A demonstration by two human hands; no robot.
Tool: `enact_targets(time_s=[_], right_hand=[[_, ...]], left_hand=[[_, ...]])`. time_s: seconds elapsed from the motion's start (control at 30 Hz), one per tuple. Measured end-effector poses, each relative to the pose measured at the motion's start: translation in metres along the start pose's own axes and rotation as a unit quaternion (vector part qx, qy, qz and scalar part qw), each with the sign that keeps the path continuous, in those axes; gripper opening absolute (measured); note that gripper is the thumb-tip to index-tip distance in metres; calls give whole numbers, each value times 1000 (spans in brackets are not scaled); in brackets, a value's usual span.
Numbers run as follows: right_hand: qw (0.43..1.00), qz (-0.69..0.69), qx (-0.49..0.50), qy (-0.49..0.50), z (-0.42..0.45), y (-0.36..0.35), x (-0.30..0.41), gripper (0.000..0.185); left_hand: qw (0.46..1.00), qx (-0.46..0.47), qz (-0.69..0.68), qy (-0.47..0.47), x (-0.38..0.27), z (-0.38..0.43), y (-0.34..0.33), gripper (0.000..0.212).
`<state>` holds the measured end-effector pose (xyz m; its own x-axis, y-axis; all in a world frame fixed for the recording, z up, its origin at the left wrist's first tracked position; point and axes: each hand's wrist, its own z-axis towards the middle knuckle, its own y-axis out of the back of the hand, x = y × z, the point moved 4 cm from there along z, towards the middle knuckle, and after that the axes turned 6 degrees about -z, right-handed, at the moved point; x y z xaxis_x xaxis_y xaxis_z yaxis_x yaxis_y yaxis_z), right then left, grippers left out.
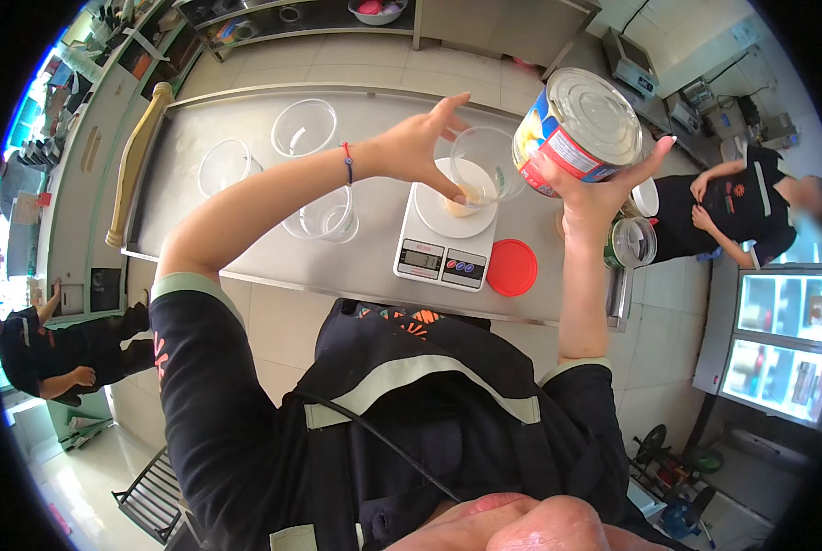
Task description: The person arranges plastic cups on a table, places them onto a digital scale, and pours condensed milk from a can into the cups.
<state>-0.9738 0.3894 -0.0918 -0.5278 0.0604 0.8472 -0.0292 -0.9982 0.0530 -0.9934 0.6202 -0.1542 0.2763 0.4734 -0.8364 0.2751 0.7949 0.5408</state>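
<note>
My left hand [421,148] wraps around the side of a clear plastic cup [499,180], thumb in front and fingers spread behind. The cup stands over the round white plate of a digital kitchen scale [445,234], with some pale yellowish content [462,205] low in it. In my right hand [590,196] is a large labelled tin can [576,127], raised and tilted just right of the cup. One metal end of the can faces up towards me; its opposite end is hidden. Beside the scale lies a round red plastic lid [512,267].
Several clear cups [305,129] stand left on the stainless steel table [376,265], partly under my left forearm. Jars [632,242] stand at its right end, beyond my right forearm. One co-worker [734,200] is at the right, another person [46,351] at the left.
</note>
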Motion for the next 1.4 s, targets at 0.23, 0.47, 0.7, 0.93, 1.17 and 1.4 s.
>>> enact_targets(time_s=[0.23,0.47,0.7,0.93,1.17,1.4], right_hand=[[1000,17,-10,2,-1,2,-16,144],[997,-3,-72,-26,-2,22,-43,146],[989,-107,-88,-59,-21,10,-106,153],[993,-43,-75,-76,-48,-13,-98,145],[992,-101,-62,48,-49,-18,-119,145],[974,-175,-60,135,-54,-19,-120,147]], left_hand=[[996,-20,-91,-6,-7,6,-24,132],[994,-50,-82,46,-19,2,8,129],[914,-264,-245,-186,-94,-71,112,106],[721,-636,-122,-248,-89,-335,202,101],[618,-778,85,74,99,-437,139,126],[567,-782,145,215,110,-413,100,127]])
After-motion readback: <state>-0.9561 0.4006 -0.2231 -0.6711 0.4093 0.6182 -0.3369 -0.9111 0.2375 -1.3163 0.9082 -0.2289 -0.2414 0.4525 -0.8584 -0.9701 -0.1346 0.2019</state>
